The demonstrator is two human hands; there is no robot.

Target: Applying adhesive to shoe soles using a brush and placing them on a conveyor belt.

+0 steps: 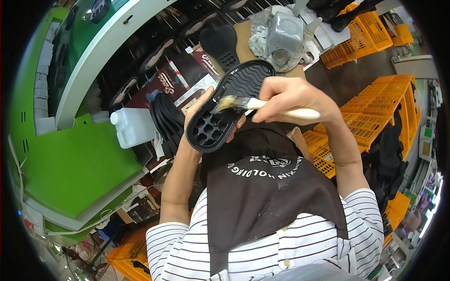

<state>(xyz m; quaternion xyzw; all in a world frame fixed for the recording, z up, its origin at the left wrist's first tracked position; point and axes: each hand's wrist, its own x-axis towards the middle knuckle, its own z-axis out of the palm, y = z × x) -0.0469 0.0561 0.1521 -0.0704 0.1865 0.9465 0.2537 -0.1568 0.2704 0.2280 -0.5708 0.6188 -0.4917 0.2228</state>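
Observation:
A black shoe sole (248,83) is held up in front of my apron, its inner side with wavy ridges and a grid of hollows facing up. My left hand (200,106) grips it from beneath, thumb along the near-left edge and fingertips showing at the opposite edge. In my right hand (295,99) is a paintbrush (257,104) with a pale handle. Its bristles touch the sole around the middle, just above the hollows. Another black sole (219,44) lies on the bench beyond.
Left of my arm stand a white plastic jug (133,127) and a stack of black soles (166,119). A clear container (285,35) sits in plastic wrap at the back. Orange crates (375,112) line the right side; a green machine (79,164) fills the left.

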